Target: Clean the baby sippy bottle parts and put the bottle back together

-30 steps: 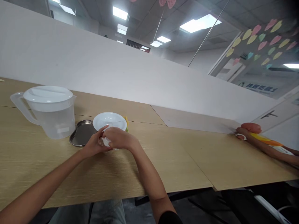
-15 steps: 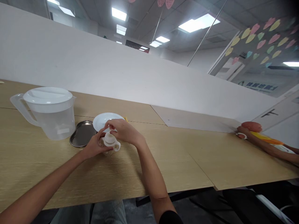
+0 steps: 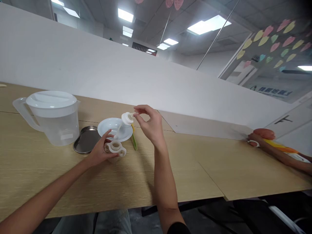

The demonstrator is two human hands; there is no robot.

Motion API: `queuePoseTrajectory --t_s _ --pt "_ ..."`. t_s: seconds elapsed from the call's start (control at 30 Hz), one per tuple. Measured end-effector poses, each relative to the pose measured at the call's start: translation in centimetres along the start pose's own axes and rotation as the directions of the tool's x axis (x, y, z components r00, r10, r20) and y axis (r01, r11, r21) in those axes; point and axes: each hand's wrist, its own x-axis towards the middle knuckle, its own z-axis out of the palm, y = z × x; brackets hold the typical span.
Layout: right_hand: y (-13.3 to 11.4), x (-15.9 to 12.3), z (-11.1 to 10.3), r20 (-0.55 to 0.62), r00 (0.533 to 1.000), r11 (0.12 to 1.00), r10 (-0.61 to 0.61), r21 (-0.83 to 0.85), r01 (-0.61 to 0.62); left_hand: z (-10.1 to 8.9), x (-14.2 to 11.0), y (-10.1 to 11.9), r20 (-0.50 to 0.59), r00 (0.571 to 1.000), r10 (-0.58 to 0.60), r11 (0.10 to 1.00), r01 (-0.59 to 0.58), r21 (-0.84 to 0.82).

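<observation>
My left hand (image 3: pixel 103 150) is wrapped round a baby bottle (image 3: pixel 115 147) with side handles, upright on the table with its mouth uncovered. Pinched by the nipple end in my right hand (image 3: pixel 149 125) is the bottle's nipple cap (image 3: pixel 127 118), tilted on its side up and to the right of the bottle. A thin straw with a weighted end hangs from the cap down toward the bottle's mouth. Behind the bottle lies a white bowl (image 3: pixel 110 125), and a green and yellow spoon (image 3: pixel 134 141) rests beside it, its far end partly hidden.
A lidded clear pitcher (image 3: pixel 58 125) holding water stands at the left on the wooden table (image 3: pixel 180 162). Between pitcher and bottle lies a metal kidney tray (image 3: pixel 85 141). At the far right, another person's arm (image 3: pixel 280 152) touches a baby doll (image 3: pixel 264 133). A low white wall (image 3: pixel 109 74) runs behind.
The nipple cap has come off the bottle; my right hand has lifted it up and to the right, drawing out the straw. My left hand stays on the bottle.
</observation>
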Motion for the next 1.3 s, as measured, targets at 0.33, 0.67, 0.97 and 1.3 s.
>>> queuePoseTrajectory --t_s 0.33,0.67,0.97,1.3 --pt "4.2 0.9 5.0 0.184 0.976 0.937 0.12 -0.346 -0.05 0.1 -0.1 -0.3 -0.029 0.999 0.044 0.995 -0.041 0.087" --pt "5.2 0.1 8.1 0.351 0.901 0.896 0.255 -0.436 -0.084 -1.9 0.3 0.2 -0.188 0.967 0.17 0.968 -0.129 0.214" --pt "5.4 0.0 9.6 0.423 0.834 0.918 0.354 -0.326 -0.224 -2.1 0.7 -1.2 -0.051 0.991 0.127 0.874 -0.087 0.478" --pt "8.3 0.7 6.9 0.129 0.871 0.81 0.475 -0.451 -0.375 -2.8 1.3 -0.4 -0.093 0.987 0.128 0.884 -0.071 0.461"
